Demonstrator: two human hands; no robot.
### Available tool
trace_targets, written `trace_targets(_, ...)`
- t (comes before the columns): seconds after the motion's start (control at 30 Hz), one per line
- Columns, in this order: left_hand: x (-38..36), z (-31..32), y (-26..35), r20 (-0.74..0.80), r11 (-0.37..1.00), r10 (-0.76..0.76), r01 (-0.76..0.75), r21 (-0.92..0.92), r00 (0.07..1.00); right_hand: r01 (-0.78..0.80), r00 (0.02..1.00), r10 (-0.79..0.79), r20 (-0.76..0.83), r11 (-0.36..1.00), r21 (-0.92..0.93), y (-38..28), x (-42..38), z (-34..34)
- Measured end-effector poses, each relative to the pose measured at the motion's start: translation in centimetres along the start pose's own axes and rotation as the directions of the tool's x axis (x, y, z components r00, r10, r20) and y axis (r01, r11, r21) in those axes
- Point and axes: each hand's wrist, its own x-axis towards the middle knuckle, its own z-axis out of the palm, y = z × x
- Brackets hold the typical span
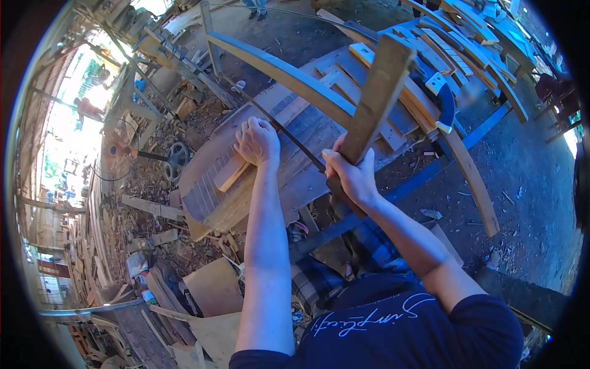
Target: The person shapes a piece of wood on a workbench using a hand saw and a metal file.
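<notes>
My right hand (355, 173) is wrapped round the near upright of a large wooden frame saw (376, 92). Its long wooden bar stretches away to the upper left, and the thin dark blade (286, 134) runs alongside, passing just right of my left hand. My left hand (257, 142) lies with curled fingers over a short piece of wood (231, 174) and presses it against the wooden worktable (283, 190). One end of that piece shows below the hand; the rest is covered by the fingers.
Planks and curved wooden pieces (473, 178) are piled on the table's right side, with a dark curved tool (447, 107) among them. To the left stands a spoked wheel (177, 161). Scrap wood (153, 208) litters the ground, and a person's legs (255, 8) show at the top.
</notes>
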Motion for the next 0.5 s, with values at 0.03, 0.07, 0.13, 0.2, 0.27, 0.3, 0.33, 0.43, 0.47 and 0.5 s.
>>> trace_targets(0.03, -0.1, 0.1, 0.0, -0.025, 1.000, 0.007, -0.006, 0.013, 1.000, -0.002, 1.000, 0.002, -0.004, 1.000, 0.000, -0.4, -1.0, -0.7)
trace_targets(0.07, 0.1, 0.4, 0.0, -0.054, 1.000, 0.007, -0.006, 0.025, 0.998, -0.025, 1.000, 0.025, -0.008, 0.999, -0.036, -1.1, -2.4, -1.5)
trace_targets(0.13, 0.0, 0.2, 0.0, -0.041, 1.000, 0.005, -0.004, 0.021, 0.999, -0.065, 0.998, 0.065, -0.005, 0.994, -0.085, -1.6, -5.2, -3.1)
trace_targets(0.2, 0.0, -0.1, 0.0, -0.029, 1.000, 0.013, -0.013, 0.019, 0.999, -0.035, 0.998, 0.036, -0.049, 0.999, 0.033, -1.7, -6.8, -3.7)
trace_targets(0.27, 0.0, -0.4, 0.0, -0.002, 0.999, 0.038, -0.038, -0.020, 0.999, -0.032, 0.998, 0.033, -0.055, 0.999, 0.032, -1.1, -5.6, -2.3)
trace_targets(0.3, -0.1, -0.4, -0.1, 0.002, 0.999, 0.042, -0.042, -0.016, 0.999, -0.027, 0.997, 0.028, -0.065, 0.999, 0.027, -1.0, -4.7, -1.3)
trace_targets(0.33, -0.3, -0.5, -0.2, 0.000, 0.998, 0.046, -0.046, -0.031, 0.999, -0.032, 0.999, 0.030, -0.043, 0.998, -0.044, -0.5, -2.9, -0.1)
trace_targets(0.43, 0.4, -0.5, -0.1, -0.034, 0.999, 0.034, -0.035, -0.021, 0.999, 0.034, 0.999, -0.036, -0.033, 0.998, -0.046, 1.1, 0.9, 1.5)
trace_targets(0.47, 0.2, -0.2, 0.1, -0.038, 1.000, 0.009, -0.009, 0.003, 0.999, 0.027, 0.999, -0.027, -0.017, 0.999, -0.044, 0.8, 1.1, 1.0)
trace_targets(0.5, -0.1, 0.0, 0.1, -0.026, 1.000, 0.013, -0.013, 0.000, 1.000, 0.012, 1.000, -0.013, -0.006, 0.999, -0.043, 0.4, 0.7, 0.5)
